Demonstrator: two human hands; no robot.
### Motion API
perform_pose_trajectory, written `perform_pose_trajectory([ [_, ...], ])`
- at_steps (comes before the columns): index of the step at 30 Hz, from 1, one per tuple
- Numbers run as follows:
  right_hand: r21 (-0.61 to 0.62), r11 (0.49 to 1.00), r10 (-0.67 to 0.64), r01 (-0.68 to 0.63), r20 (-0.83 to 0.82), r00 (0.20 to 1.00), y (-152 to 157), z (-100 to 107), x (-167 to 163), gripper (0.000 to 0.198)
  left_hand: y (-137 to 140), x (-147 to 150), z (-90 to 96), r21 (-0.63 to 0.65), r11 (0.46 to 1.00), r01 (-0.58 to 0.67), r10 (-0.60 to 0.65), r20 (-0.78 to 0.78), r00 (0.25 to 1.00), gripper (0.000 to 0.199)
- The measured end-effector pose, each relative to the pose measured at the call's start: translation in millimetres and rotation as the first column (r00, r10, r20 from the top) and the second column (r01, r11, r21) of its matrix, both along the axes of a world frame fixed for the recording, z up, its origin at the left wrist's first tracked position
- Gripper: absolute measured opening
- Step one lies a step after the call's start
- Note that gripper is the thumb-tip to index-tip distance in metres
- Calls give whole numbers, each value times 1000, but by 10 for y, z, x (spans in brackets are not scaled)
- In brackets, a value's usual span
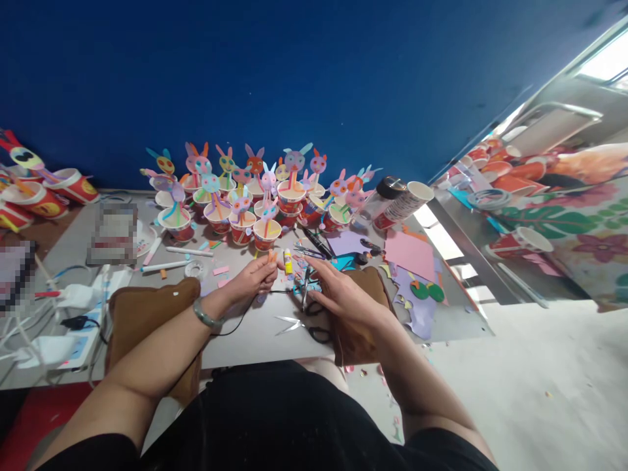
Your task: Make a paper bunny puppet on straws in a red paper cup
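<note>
My left hand (254,280), with a bangle on its wrist, pinches a small orange paper piece (273,258) between thumb and fingers. Opposite it, my right hand (338,291) is open, fingers stretched forward and thumb apart. Beneath its fingers is a metal tool (305,288) that looks like scissors; whether I touch it cannot be told. A yellow glue stick (288,263) stands between both hands. Black-handled scissors (293,324) lie with blades apart near the table's front edge. Behind my hands are several paper cups (267,234) topped with coloured paper rabbit-like figures.
Pink paper (409,254) and purple scraps (417,311) lie at right. A clear bottle (380,199) and a stack of cups (409,204) stand behind. Brown pads (152,314) rest along the front edge. Left are a power strip (91,333) with cables and several markers (167,266).
</note>
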State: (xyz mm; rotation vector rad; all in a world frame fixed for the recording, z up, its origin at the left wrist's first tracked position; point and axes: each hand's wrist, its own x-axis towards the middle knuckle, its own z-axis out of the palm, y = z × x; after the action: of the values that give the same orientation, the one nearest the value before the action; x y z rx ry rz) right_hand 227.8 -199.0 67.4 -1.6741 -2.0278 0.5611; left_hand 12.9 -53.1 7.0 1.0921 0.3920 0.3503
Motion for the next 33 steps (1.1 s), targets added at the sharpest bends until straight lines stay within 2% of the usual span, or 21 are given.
perform_pose_trajectory([
  [4,14,991,-124,129,-192,974,39,-100,-73,75,-9,12,-38,45,998,37,-38,21,999,44],
  [7,-12,980,-184,199,-427,885,156,-245,-188,72,-29,-6,-52,54,993,105,-105,-6,994,42],
  [10,-34,983,-165,179,-581,797,301,-326,-333,62,-42,-25,-45,26,988,155,-155,-30,988,43],
  [13,-23,989,-136,148,-559,818,440,-296,-460,51,-43,-25,-18,28,985,173,-172,-27,985,46],
  [18,-20,992,-119,128,-539,834,649,-233,-595,45,-36,7,-16,22,985,172,-172,16,985,57],
  [22,-22,994,-100,104,-523,846,753,-288,-632,42,-45,30,-58,22,992,125,-125,4,992,57],
  [25,-44,996,-90,79,-526,846,805,-338,-602,43,-54,36,-57,-47,995,88,-89,-11,996,54],
  [29,-119,992,-116,50,-654,748,887,-378,-536,52,-53,31,-31,-123,992,40,-40,2,999,43],
  [33,-195,979,-186,62,-720,668,956,-400,-527,43,-39,37,-30,-146,989,-24,22,-16,1000,38],
])
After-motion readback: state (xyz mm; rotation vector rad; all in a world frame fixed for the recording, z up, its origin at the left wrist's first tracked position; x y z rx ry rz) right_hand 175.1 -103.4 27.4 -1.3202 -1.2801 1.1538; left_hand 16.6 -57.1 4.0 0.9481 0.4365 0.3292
